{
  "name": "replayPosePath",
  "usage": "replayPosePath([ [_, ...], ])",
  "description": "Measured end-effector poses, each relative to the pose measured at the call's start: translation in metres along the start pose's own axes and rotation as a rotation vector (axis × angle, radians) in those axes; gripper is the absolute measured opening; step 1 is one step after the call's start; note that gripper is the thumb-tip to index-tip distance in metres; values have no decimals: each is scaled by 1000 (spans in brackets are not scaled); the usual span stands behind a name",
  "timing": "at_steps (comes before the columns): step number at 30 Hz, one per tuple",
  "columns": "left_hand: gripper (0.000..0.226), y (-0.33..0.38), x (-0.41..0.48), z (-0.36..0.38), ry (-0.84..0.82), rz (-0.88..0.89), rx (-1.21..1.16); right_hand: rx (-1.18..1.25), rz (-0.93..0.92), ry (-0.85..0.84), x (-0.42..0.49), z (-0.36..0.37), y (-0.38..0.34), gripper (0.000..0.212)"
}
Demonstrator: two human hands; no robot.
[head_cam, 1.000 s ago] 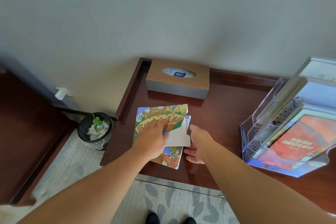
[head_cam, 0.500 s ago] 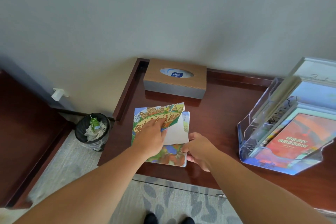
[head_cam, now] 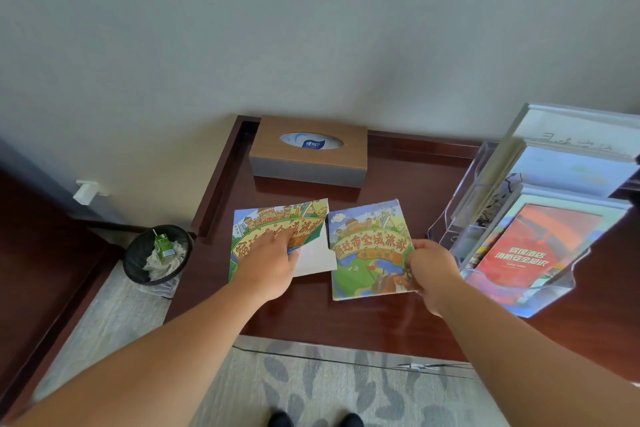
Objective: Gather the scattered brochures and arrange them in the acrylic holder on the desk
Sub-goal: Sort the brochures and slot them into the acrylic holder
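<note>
- Dark red desk (head_cam: 398,191) against a plain pale wall, with a tissue box (head_cam: 308,152) at the back and the acrylic holder (head_cam: 464,204) at the right end.
- The left hand (head_cam: 268,263) lies palm-down on the left brochure (head_cam: 256,229), fingers stretched out, pressing it flat.
- The right hand (head_cam: 433,270) pinches the right edge of the right brochure (head_cam: 367,253), which is just beside the holder and not yet in it.
- Risk: held by one edge only, that brochure may sag or slip, and its far corner could catch the holder's front lip.
- Risk: the holder looks light, so a hard push might shove or tip it.
- Risk: the left brochure's raised corner could crease under the pressing hand, and the white sheet (head_cam: 315,260) beneath it might be left behind.
- Count: two loose brochures with the same cartoon cover, one white sheet, one holder with at least four items in its tiers.
- Also one tissue box and one waste bin (head_cam: 157,253) on the floor.
</note>
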State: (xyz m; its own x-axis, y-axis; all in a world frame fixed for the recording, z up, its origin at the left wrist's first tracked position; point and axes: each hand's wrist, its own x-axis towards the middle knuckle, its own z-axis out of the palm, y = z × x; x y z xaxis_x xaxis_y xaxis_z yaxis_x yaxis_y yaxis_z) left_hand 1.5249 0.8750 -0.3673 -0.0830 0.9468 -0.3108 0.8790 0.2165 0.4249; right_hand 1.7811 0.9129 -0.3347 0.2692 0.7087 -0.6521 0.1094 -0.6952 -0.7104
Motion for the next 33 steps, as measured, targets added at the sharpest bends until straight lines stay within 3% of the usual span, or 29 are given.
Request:
replayPosePath([
  [6,49,1,-1,-1,2,1,-21,125,-33,-11,-7,-8,-13,38],
  [13,46,3,-3,-8,29,11,-115,-78,-118,-4,-9,-9,-12,22],
  [17,42,5,-5,-11,85,26,-158,-78,-104,101,-10,-7,-14,29],
  [23,43,3,-3,-12,81,20,-170,-149,-117,46,-13,0,-10,29],
  [29,46,1,-2,-8,91,0,-126,-195,-232,146,-17,-5,-14,24],
  [33,47,1,-1,-8,68,-1,-146,-349,-294,94,-19,-1,-15,24],
])
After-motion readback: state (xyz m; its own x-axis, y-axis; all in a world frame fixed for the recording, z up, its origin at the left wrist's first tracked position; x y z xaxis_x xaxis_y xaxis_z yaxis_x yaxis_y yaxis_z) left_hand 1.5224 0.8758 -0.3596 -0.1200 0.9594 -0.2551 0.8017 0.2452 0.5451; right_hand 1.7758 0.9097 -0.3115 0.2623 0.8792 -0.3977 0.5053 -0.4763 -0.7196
